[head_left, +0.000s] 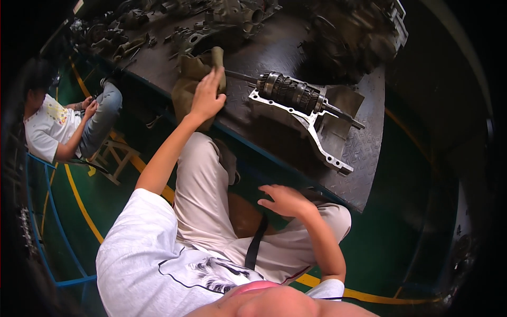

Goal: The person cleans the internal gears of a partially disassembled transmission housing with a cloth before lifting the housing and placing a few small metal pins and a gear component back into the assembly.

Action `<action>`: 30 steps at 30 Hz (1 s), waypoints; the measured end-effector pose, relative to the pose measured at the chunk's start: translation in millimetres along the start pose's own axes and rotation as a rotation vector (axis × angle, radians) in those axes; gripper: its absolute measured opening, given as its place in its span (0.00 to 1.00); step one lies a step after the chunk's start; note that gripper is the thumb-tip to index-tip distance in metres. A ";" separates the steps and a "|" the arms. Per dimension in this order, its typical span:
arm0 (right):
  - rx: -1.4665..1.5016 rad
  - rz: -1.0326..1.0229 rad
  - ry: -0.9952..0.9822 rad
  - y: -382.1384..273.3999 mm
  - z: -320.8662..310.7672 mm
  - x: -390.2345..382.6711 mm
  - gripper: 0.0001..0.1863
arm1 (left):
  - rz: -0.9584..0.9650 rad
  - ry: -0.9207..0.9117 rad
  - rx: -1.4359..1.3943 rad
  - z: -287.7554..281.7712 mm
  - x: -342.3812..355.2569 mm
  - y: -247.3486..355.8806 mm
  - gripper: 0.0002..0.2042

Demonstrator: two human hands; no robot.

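My left hand (209, 98) reaches over the table's near edge, its fingers stretched out against an olive cloth (185, 90) that hangs over that edge. The fingers lie on the cloth and do not wrap round it. Above my right thigh, my right hand (285, 201) holds nothing; its thumb stands apart from the fingers. In front of both hands, a gear shaft assembly (291, 93) with several stacked gears lies in a silver metal housing half (311, 132). A thin shaft (240, 76) runs from its left end toward the cloth.
The metal table (364, 179) has a tread-patterned top and a blue edge. Dark machine parts (227, 21) crowd its far side, and a large dark assembly (354, 42) stands at the back right. On the left a person (58, 124) sits on a chair.
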State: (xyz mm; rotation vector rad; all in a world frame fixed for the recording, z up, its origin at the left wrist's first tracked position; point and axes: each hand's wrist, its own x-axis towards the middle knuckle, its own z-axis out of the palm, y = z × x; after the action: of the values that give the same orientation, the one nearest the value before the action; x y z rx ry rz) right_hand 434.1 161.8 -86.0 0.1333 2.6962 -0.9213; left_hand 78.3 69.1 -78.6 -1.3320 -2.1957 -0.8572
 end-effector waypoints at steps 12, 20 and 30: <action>0.327 0.266 -0.098 -25.4 13.4 -103.8 0.25 | -0.098 -0.385 -0.222 11.7 -13.8 -20.3 0.28; 0.225 0.144 -0.079 -83.5 -36.9 -90.6 0.23 | -0.055 -0.150 -0.469 -40.0 -19.4 -46.1 0.17; 0.367 0.028 0.030 -123.4 -45.7 -87.5 0.17 | -0.361 -0.247 -0.492 -197.4 -77.5 -181.1 0.14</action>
State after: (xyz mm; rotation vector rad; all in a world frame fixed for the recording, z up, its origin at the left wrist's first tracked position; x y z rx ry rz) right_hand 484.6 92.6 46.8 0.2611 2.5158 -1.4061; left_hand -40.5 -180.0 -37.9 -1.3216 -2.5738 -1.5194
